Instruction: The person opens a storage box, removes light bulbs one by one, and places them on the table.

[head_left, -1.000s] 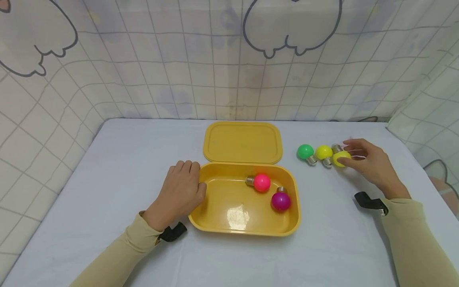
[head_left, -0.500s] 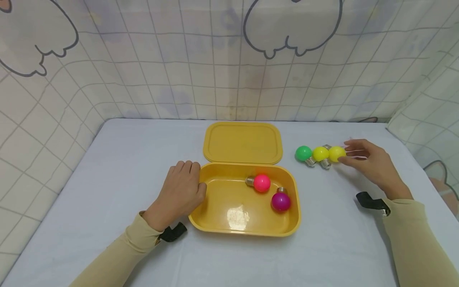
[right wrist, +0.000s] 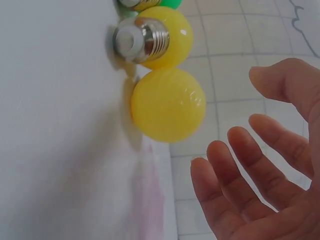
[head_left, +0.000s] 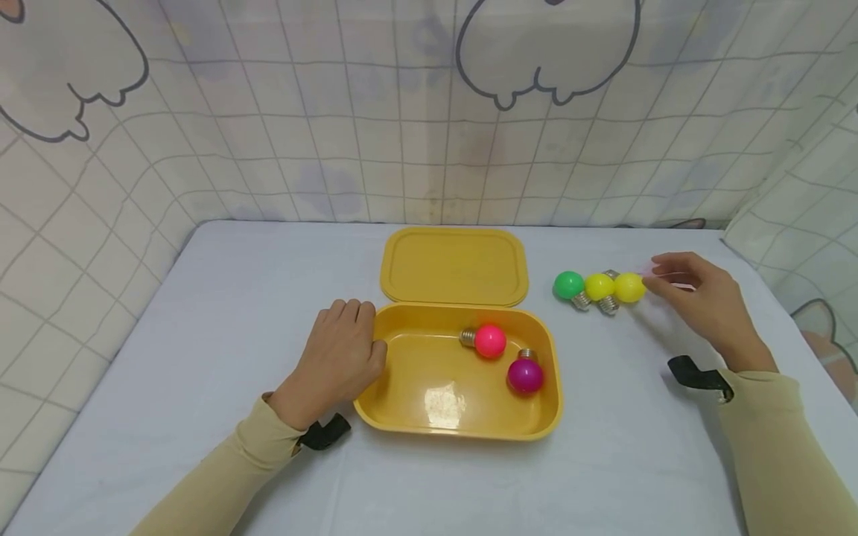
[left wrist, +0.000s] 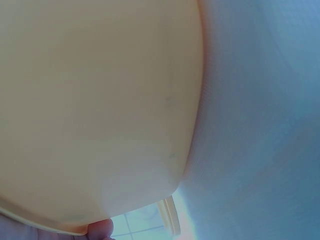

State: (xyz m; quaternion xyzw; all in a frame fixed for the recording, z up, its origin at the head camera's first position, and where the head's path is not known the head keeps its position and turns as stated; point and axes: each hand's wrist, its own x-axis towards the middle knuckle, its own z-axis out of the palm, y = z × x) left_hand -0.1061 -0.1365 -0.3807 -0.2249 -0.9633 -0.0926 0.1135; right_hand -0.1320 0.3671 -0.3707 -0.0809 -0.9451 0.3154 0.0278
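Observation:
My left hand [head_left: 337,359] grips the left rim of a yellow plastic box [head_left: 409,424], thumb on the inner side. In the left wrist view the box's side wall [left wrist: 100,110] fills much of the picture, with fingertips [left wrist: 100,228] at its rim. Inside the box lie a pink light bulb [head_left: 490,341] and a purple light bulb [head_left: 525,377]. My right hand [head_left: 704,305] holds nothing, its fingers relaxed and spread just right of a yellow light bulb [head_left: 628,288]. Left of that bulb are a second yellow bulb [head_left: 599,287] and a green bulb [head_left: 568,285], all in a row.
Behind the box lies its flat yellow lid [head_left: 454,266], right against the box's back rim. A white cloth [head_left: 201,320] covers the table. A grid-patterned curtain [head_left: 415,134] hangs along the back and sides. A pink patch [right wrist: 150,200] shows on the cloth by the right hand.
The rightmost yellow bulb has shifted left and turned, up against the other bulbs. My right hand has since drawn back to the right, off it. The left hand stays on the box.

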